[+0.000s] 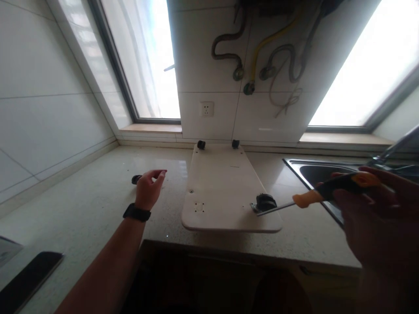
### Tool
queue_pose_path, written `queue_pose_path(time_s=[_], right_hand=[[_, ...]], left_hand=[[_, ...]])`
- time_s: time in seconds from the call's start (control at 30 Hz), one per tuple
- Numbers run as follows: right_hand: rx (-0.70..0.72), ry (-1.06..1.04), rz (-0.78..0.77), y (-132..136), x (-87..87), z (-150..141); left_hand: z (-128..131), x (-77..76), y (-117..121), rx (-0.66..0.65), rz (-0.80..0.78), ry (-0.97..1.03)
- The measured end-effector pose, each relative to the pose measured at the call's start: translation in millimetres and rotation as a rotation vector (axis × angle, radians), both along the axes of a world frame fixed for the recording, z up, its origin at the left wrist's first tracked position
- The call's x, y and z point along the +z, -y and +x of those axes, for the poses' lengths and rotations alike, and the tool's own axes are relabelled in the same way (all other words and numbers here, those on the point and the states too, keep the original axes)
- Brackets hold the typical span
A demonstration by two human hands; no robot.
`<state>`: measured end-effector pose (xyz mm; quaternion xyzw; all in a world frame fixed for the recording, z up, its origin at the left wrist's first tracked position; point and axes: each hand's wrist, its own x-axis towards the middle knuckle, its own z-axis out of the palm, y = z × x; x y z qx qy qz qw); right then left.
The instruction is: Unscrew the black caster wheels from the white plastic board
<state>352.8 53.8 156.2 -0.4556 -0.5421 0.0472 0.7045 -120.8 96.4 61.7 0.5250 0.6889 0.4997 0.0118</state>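
Observation:
A pale board point(222, 183) with rounded corners lies on the countertop, wheel side up. Black caster wheels stand at its two far corners and one caster point(266, 202) at its near right corner. My right hand point(376, 213) grips a screwdriver point(334, 188) with an orange and black handle; its shaft reaches the metal plate of the near right caster. The near left corner shows bare screw holes. Left of the board, my left hand point(149, 187) is above the counter, thumb and fingers pinched together; whatever they hold is too small to make out. A loose black caster point(135, 179) lies beside it.
A steel sink point(306, 168) with a tap is set in the counter point(160, 218) at the right. A dark phone-like slab point(32, 279) lies at the lower left. Behind are a tiled wall, a socket point(207, 109), hanging hoses point(225, 56) and two windows.

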Motion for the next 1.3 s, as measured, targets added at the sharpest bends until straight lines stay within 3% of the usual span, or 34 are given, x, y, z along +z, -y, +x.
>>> queue_pose_path(time_s=[0.1,0.23,0.4,0.6,0.83,1.13,1.3], right_hand=[[0.078,-0.033,0.047,0,9.9,-11],[0.249,0.087,0.015,5,19.9,-23],[0.338,0.216,-0.036,11,23.8,-32],[0.366,0.345,-0.079,9,22.1,-35],[0.303,0.335,-0.087,5,20.7,-37],[0.021,0.512,0.086,10,20.9,-46],[-0.043,0.551,0.103,11,22.5,-53]], left_hand=[[43,15.1,13,-0.202,0.028,-0.064],[93,30.5,35,-0.492,0.023,-0.196],[125,40.6,56,-0.712,-0.037,-0.293],[131,37.5,63,-0.753,-0.076,-0.313],[134,34.6,66,-0.765,-0.079,-0.318],[137,34.9,70,-0.778,-0.083,-0.364],[137,36.4,73,-0.78,-0.083,-0.374]])
